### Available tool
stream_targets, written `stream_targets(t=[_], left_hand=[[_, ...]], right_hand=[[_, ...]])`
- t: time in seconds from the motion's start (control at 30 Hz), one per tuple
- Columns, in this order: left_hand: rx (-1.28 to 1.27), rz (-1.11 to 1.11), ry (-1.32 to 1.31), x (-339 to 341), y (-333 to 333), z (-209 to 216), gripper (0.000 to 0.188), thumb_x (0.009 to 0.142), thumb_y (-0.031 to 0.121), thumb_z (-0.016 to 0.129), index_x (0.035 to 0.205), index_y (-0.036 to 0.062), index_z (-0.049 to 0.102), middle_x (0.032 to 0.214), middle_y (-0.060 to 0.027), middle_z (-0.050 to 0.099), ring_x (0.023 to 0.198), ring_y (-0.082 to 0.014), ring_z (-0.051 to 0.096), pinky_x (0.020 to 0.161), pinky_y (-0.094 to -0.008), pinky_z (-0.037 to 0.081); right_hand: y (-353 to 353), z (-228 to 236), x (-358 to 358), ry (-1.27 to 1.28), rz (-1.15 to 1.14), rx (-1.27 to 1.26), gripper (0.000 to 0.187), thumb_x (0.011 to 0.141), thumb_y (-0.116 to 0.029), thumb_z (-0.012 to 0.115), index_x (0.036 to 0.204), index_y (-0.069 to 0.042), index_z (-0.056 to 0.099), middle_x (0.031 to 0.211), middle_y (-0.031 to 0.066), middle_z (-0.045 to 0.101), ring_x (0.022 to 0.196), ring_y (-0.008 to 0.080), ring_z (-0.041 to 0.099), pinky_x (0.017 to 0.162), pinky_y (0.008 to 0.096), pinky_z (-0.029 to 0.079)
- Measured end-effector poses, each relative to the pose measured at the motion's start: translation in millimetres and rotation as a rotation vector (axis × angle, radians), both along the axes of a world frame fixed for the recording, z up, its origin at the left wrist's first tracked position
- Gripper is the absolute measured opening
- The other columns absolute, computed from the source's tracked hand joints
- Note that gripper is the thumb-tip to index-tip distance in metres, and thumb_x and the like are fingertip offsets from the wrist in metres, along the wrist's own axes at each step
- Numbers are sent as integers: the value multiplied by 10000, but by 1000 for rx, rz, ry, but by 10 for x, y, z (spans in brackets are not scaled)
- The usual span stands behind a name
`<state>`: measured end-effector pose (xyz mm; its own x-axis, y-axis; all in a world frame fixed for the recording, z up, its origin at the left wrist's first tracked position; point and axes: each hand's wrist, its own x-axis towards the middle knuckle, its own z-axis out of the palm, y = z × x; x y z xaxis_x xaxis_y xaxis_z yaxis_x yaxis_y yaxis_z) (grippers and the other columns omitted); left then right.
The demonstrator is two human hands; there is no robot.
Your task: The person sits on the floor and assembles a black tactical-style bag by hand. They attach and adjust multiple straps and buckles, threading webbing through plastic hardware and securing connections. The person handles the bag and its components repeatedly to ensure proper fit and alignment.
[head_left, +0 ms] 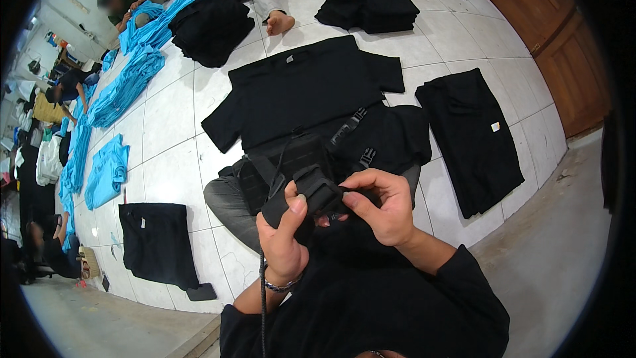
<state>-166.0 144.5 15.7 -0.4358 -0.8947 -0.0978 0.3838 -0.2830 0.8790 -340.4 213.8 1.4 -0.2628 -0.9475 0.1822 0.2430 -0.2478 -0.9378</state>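
Observation:
In front of my body, my left hand grips a small black pouch-like thing with its thumb on top. The fingers of my right hand pinch the right edge of this same thing. A dark cord hangs down past my left wrist. Just beyond my hands, a black bag with webbing rests over my crossed legs. Black straps with plastic buckles lie to its right. Past the bag, a black T-shirt is spread out on the tiles, its near part hidden behind the bag.
Folded black garments lie right and left. Two black piles stand farther off. Blue garments run along the left, where other people sit. Another person's bare foot is ahead. A wooden door stands at right.

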Motion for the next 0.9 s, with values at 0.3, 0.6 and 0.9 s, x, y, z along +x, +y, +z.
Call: stream_targets(t=[0.3,0.6,0.9], left_hand=[[46,-13,64,-44,30,75,333,1023,206,630,1153,-96,679,1029,-147,749,795,-215,732,686,-318,573],[-6,10,40,-14,34,-7,230,981,199,663,1073,-12,658,1107,-144,713,802,-193,697,659,-289,551],[26,-84,55,30,2,-42,171,961,176,675,896,19,659,1033,-117,664,686,-137,584,572,-257,439]], right_hand=[[-70,-146,-19,-178,148,-157,167,1005,45,703,1170,61,721,1096,135,760,977,168,739,817,298,624],[-61,-26,-35,115,10,-150,143,938,79,751,1077,48,761,1013,126,761,880,169,732,783,292,596],[-75,53,-195,267,80,-183,153,859,134,749,954,20,781,934,95,717,819,148,678,703,274,517]])
